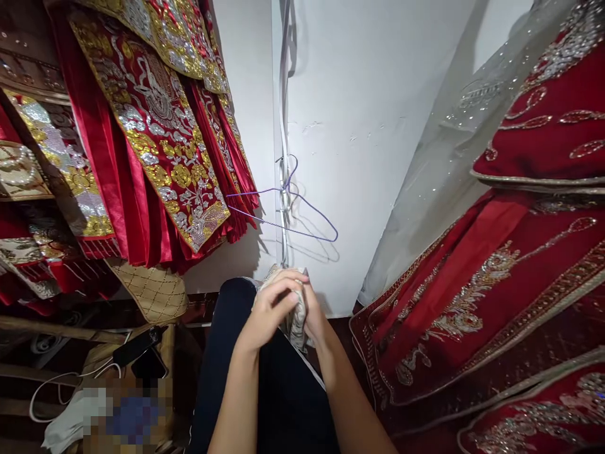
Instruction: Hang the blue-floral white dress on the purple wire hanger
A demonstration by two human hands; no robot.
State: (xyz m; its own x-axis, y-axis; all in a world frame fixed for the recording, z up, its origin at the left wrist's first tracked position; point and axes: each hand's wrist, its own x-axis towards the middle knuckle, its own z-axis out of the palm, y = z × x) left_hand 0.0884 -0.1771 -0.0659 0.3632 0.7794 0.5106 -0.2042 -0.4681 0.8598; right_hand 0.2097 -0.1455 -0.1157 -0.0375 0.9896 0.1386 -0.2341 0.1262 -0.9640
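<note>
Above my knees, both hands come together on a pale, grey-patterned piece of cloth (297, 325). My left hand (273, 304) lies over its top with curled fingers, and the thumb reaches across toward the other hand. From the other side my right hand (312, 309) closes against the cloth. The fingertips overlap, so how each grips the fabric is partly hidden. Some of the cloth shows beyond the knuckles, and a fold hangs below between the wrists. Just past the hands, a purple wire hanger (302, 233) hangs on a white strap (283, 126) along the wall.
Red embroidered garments (179, 157) hang at left, and a red beaded dress (454, 302) hangs at right beside sheer, sparkling fabric (425, 183). A bamboo chair (167, 359) at lower left holds a black device (137, 345) with a white cable. The white wall (359, 75) stands ahead.
</note>
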